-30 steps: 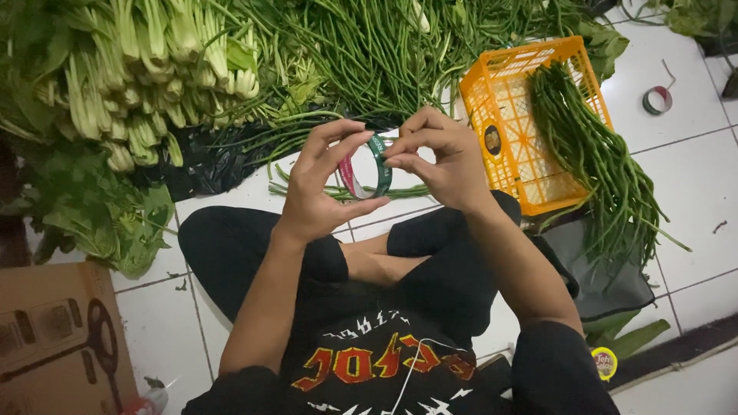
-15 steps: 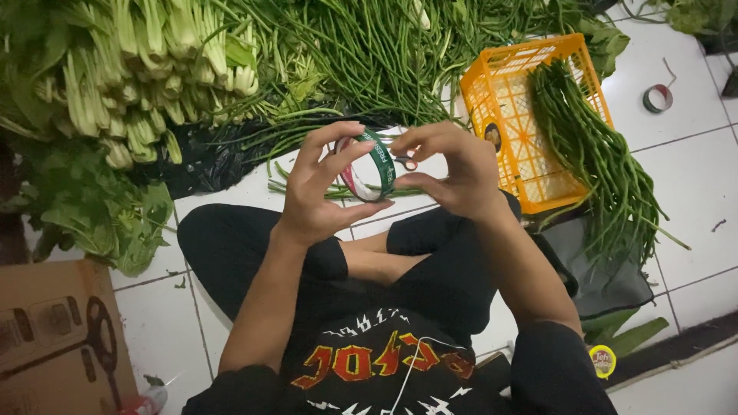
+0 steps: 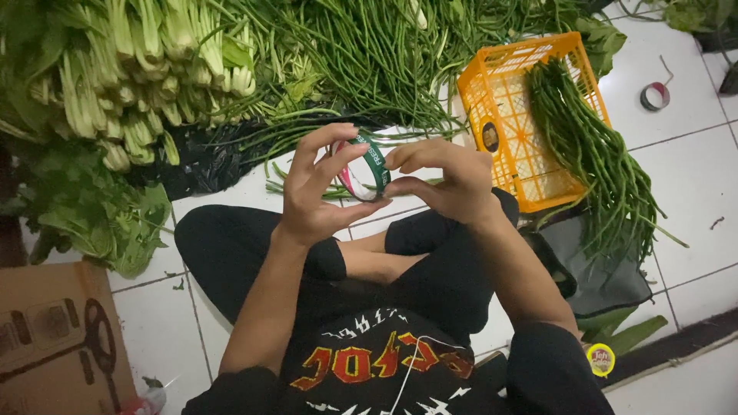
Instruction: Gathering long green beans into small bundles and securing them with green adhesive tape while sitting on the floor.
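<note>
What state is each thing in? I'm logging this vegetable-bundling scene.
Tape roll: held up between both hands.
Left hand: fingers gripping the roll.
Right hand: pinching the roll's edge.
Orange crate: lying on the floor, long beans draped over it.
Second tape roll: on the tiles.

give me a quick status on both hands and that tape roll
Left hand and right hand both pinch the green tape roll above the lap. Yellow crate of long beans sits right. Nothing between the hands.
</note>
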